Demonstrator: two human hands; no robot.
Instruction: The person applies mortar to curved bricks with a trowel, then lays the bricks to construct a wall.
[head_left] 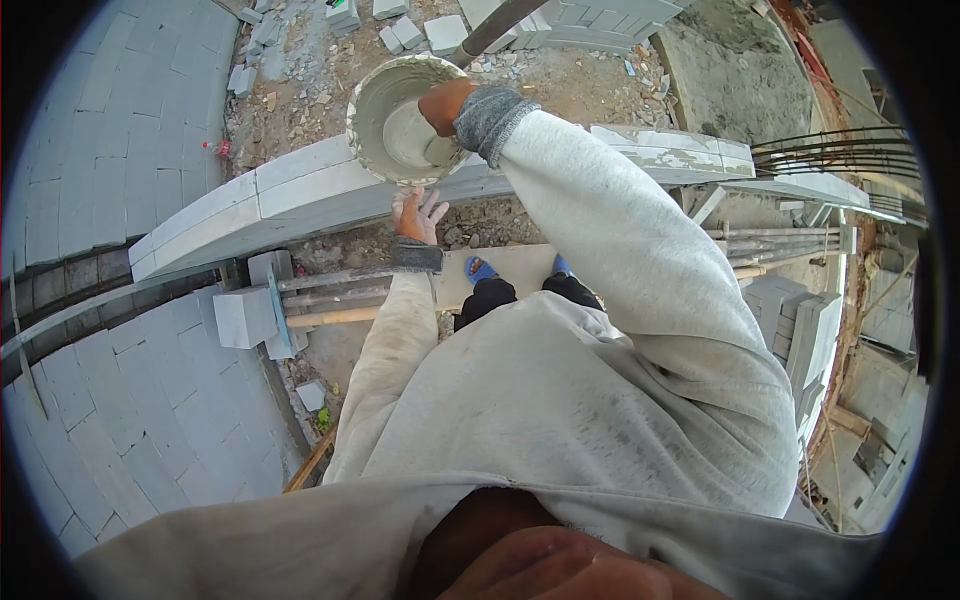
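A mortar-caked bucket (pixel 365 125) is on top of the pale block wall (pixel 300 180), its mouth facing me. Grey mortar coats its inner sides, with a paler round patch at the bottom. My right hand (pixel 445 106) reaches over the rim into the bucket, fingers curled closed. What they hold is hidden, though a small greyish oval shape shows just below them. Under the near rim, my left hand (pixel 416 216) is turned palm up, fingers apart and dusted with mortar, fingertips right by the bucket's edge.
Bamboo poles (pixel 335 300) and loose blocks (pixel 245 317) lie on my side of the wall. Steel bars (pixel 835 150) jut out at right. A dark pole (pixel 495 32) rises behind the bucket. Rubble and blocks (pixel 445 34) cover the ground beyond. My sandalled feet (pixel 482 269) stand on a board.
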